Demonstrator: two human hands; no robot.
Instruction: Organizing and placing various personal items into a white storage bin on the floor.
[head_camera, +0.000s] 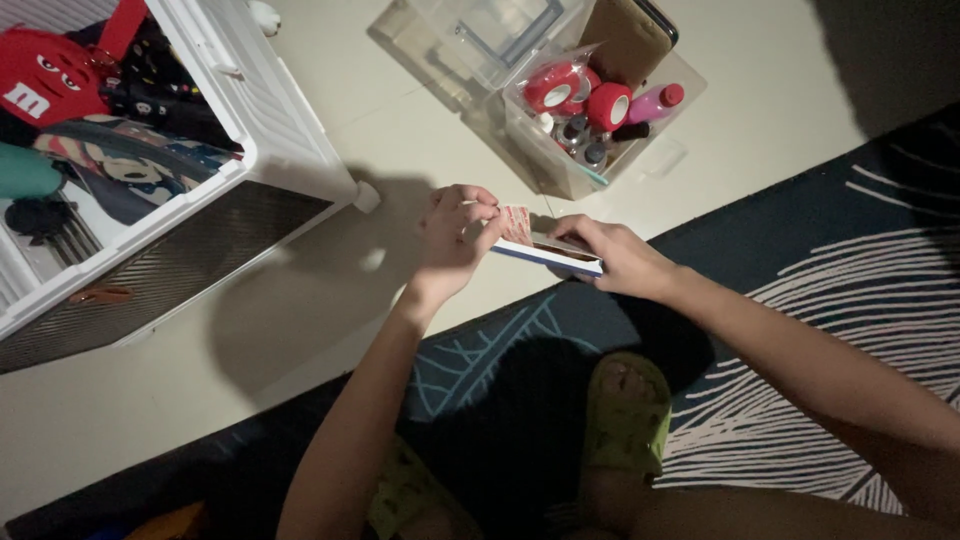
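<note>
holding small flat box (553, 255) over floor (150, 400) near rug edge (790, 210); right hand (618, 258) closed around box end. left hand (455, 235) pinches red-white packet (515, 224), partly out of open box end. clear bin (600, 110) beyond, red tape rolls (580, 95) inside.

You're in a home: a dark blue patterned rug (800, 250) on pale floor (420, 110), a white plastic storage bin (270, 110) of toys, green rubber slippers (628, 412) on your feet.

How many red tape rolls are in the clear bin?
2: one red tape roll at the clear bin's left side, the other red tape roll just right of it beside the pink bottle. More may be hidden underneath.
</note>
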